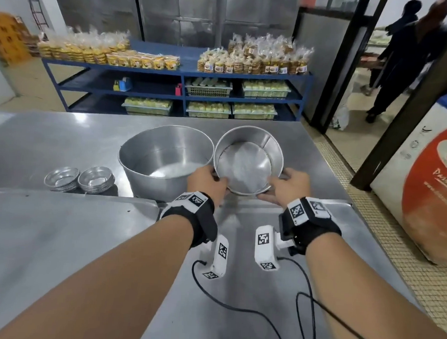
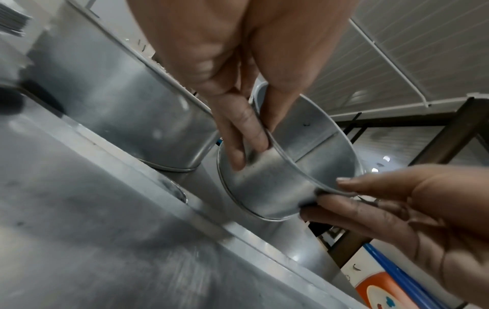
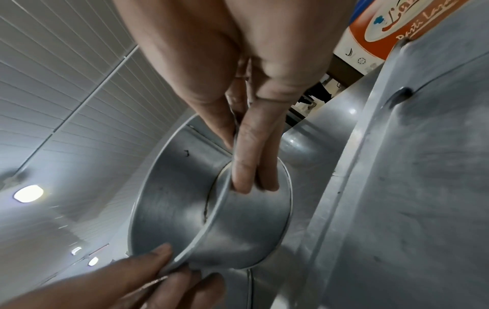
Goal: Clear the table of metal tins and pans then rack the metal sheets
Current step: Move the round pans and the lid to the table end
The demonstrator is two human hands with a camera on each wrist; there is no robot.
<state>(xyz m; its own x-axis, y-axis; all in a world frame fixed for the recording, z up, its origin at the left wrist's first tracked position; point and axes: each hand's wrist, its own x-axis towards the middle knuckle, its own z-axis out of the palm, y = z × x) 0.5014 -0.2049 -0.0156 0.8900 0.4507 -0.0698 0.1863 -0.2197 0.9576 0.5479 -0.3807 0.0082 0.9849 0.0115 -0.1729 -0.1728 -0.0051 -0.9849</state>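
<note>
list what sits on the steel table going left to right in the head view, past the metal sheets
stack of small tins → second stack of small tins → large round pan → smaller round pan, held tilted by the left hand and the right hand

— What stands behind your table?
— A blue shelf unit (image 1: 182,72), its top packed with bagged biscuits (image 1: 256,58); trays of yellow goods (image 1: 207,109) sit lower down (contents too small to tell)
— And on your right?
— A white and orange cabinet (image 1: 423,185), and a person in dark clothes (image 1: 402,54) beyond the doorway
</note>
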